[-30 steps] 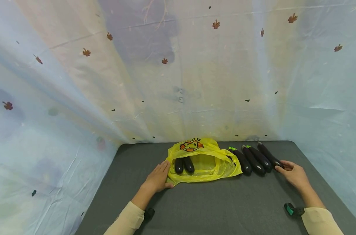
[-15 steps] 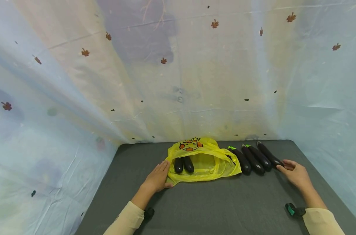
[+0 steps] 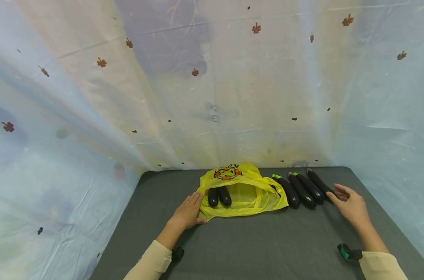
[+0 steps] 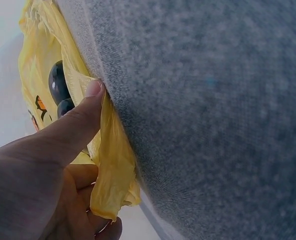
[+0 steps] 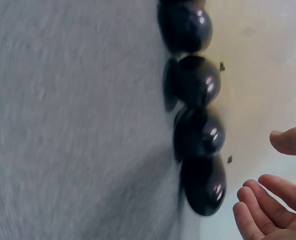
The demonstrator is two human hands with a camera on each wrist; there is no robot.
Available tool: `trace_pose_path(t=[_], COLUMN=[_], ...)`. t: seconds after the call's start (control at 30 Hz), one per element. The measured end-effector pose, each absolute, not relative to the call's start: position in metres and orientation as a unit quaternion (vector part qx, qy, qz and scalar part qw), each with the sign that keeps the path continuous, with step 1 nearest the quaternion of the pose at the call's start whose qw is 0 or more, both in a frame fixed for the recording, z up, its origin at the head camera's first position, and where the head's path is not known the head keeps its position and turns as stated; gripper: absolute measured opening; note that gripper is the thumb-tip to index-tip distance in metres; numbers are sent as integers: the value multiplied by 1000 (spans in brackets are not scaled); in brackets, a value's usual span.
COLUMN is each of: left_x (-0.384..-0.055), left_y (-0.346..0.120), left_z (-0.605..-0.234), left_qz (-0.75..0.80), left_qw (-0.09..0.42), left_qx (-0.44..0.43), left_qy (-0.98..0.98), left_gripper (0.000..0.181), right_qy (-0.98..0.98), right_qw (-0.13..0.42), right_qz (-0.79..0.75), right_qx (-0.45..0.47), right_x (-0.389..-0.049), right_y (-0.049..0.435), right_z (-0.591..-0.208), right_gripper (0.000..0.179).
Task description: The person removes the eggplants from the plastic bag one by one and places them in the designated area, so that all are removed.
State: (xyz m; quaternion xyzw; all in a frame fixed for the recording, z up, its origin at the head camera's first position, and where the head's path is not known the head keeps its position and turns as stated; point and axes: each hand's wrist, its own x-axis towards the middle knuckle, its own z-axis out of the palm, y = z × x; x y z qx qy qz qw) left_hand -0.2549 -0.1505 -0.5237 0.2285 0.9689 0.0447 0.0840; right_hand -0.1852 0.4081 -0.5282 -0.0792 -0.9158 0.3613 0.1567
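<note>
A yellow plastic bag (image 3: pixel 245 210) with a printed cartoon lies on its side, its mouth facing me. Inside it, two dark eggplants (image 3: pixel 224 196) show their rounded ends. My left hand (image 3: pixel 188 212) pinches the bag's left edge; in the left wrist view the thumb lies over the film (image 4: pixel 113 165) and the fingers are behind it. To the right of the bag, several eggplants (image 3: pixel 303 191) lie side by side. At the near end of the rightmost eggplant (image 3: pixel 317 181) is my right hand (image 3: pixel 353 208), its fingers and thumb spread apart with nothing between them in the right wrist view.
Everything lies on a dark grey cloth-covered table (image 3: pixel 254 245). A pale plastic sheet (image 3: pixel 233 97) with leaf prints hangs behind the table and along its sides. Black bands with small devices (image 3: pixel 348 252) sit at both wrists.
My right hand has let go of the rightmost eggplant's near end and its fingers have spread, rising slightly. The left hand, the bag and the eggplants stay where they were.
</note>
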Motion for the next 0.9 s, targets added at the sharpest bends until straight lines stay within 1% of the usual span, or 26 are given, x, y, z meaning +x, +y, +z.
trace_pose_path(t=[0.27, 0.43, 0.6, 0.9], left_x=[-256, -257, -258, -258], left_y=[-150, -151, -153, -153], left_z=[-525, -526, -529, -531], left_qz=[41, 41, 39, 34], left_qw=[86, 83, 76, 78], left_qx=[228, 233, 237, 236], left_qy=[969, 968, 968, 968], left_gripper=[102, 103, 103, 103], right_qy=[-914, -914, -910, -907], right_qw=[189, 204, 210, 204], right_qz=[356, 350, 357, 367], right_qx=[-37, -19, -3, 24], right_x=[-184, -185, -186, -187], right_y=[384, 370, 357, 333], right_z=[-516, -510, -507, -502], right_gripper=[59, 58, 55, 53])
